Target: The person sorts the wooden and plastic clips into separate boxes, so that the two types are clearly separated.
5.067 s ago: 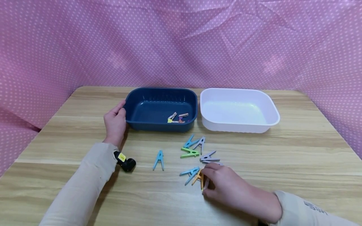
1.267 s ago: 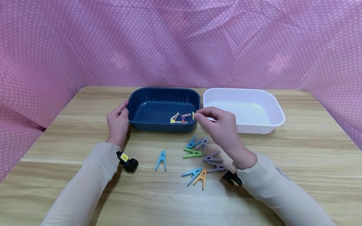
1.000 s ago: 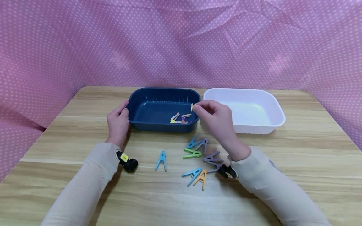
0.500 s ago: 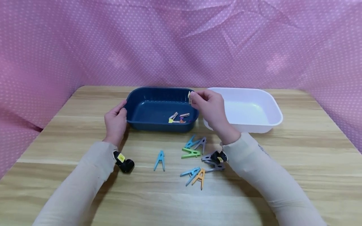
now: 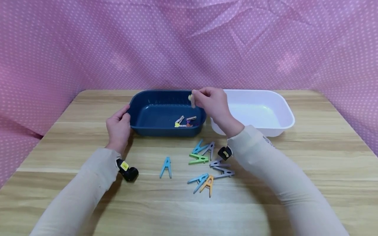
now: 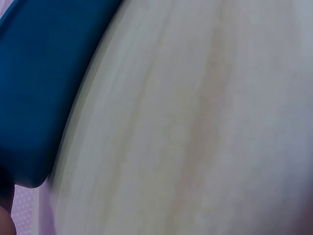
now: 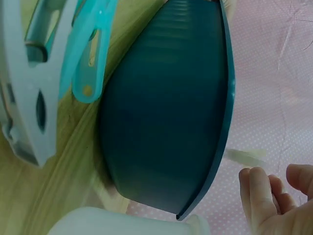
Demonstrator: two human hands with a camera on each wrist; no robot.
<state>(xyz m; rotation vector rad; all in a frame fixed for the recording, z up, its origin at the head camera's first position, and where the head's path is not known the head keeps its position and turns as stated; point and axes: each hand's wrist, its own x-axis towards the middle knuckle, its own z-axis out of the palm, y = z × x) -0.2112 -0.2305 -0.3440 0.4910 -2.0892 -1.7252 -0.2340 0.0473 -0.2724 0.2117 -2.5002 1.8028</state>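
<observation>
Pink dotted cloth point(image 5: 165, 42) backs the wooden tabletop point(image 5: 165, 206). Toward its far edge the left hand point(image 5: 118, 129), forefinger straight, rests against the dark blue tub point(image 5: 165, 131), presumably steadying it. The yellow-tipped clip point(image 5: 193, 101) is at the right hand's point(image 5: 214, 101) fingertips above this tub; whether pinched or released, I cannot tell. Plastic pegs point(image 5: 203, 159) lie nearer the front edge, probably for easy reach.

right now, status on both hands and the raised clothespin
Left hand holding dark blue tray. Small clothespin above tray at right hand, pinched or released unclear. No obstruction visible.
</observation>
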